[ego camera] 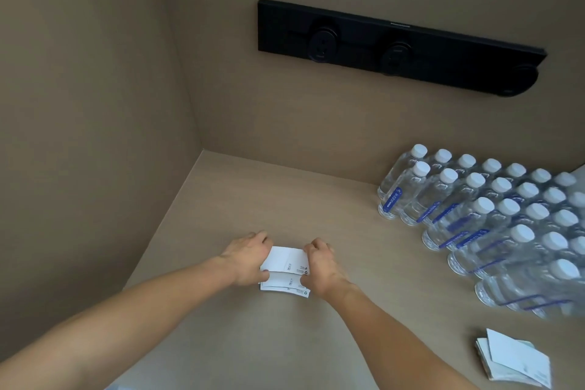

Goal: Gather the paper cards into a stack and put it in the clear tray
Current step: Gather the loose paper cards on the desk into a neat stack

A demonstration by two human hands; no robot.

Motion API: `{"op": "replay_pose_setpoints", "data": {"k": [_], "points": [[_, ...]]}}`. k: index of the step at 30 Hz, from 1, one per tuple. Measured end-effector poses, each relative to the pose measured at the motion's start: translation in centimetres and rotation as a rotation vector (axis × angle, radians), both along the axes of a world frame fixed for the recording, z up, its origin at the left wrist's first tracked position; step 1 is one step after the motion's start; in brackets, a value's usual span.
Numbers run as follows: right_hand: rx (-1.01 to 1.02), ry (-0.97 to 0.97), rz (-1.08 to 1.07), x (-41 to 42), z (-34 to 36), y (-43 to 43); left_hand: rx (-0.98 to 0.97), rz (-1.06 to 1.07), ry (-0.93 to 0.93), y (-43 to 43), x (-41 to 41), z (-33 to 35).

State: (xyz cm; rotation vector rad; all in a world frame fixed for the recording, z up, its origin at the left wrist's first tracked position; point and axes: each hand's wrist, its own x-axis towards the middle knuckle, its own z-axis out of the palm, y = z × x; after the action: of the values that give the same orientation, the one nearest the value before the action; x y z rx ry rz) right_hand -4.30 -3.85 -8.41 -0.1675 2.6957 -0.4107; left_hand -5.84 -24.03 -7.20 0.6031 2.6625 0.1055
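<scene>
A few white paper cards [286,269] with small print lie overlapped on the beige counter [253,199], fanned toward me. My left hand [248,258] presses the left edge of the cards and my right hand [321,266] presses the right edge, squeezing them between the fingers. A second loose pile of white cards [514,359] lies at the lower right, apart from both hands. No clear tray is in view.
Several rows of clear water bottles [493,218] with white caps stand at the right. A black socket strip [399,47] is mounted on the back wall. Walls close off the left side and the back.
</scene>
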Motion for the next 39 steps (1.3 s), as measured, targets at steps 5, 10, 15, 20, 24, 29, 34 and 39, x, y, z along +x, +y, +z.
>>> {"op": "replay_pose_setpoints", "data": {"k": [5,10,15,20,24,29,34,39], "points": [[0.025,-0.015,0.002,1.1,-0.3,0.4,-0.003,-0.006,0.000,0.5,1.1,-0.3],[0.052,-0.009,0.022,1.6,-0.6,0.6,-0.017,-0.002,0.009,0.8,1.6,-0.5],[0.045,-0.009,0.028,1.4,-0.8,0.8,-0.015,0.006,0.004,0.9,1.6,-0.7],[0.039,-0.032,0.032,1.2,-1.2,1.1,0.005,0.008,0.013,0.5,1.6,-1.4],[0.031,-0.039,0.021,1.0,-1.5,1.5,0.009,0.022,-0.003,0.0,1.4,-2.0],[0.012,-0.058,0.041,0.7,-1.9,1.4,0.016,0.028,-0.033,0.2,1.1,-2.6],[0.016,-0.090,0.092,0.3,-1.9,0.7,0.025,0.035,-0.077,0.8,0.6,-3.3],[0.042,-0.107,0.137,0.4,-2.3,-0.1,0.016,0.013,-0.090,1.1,0.2,-4.0]]}}
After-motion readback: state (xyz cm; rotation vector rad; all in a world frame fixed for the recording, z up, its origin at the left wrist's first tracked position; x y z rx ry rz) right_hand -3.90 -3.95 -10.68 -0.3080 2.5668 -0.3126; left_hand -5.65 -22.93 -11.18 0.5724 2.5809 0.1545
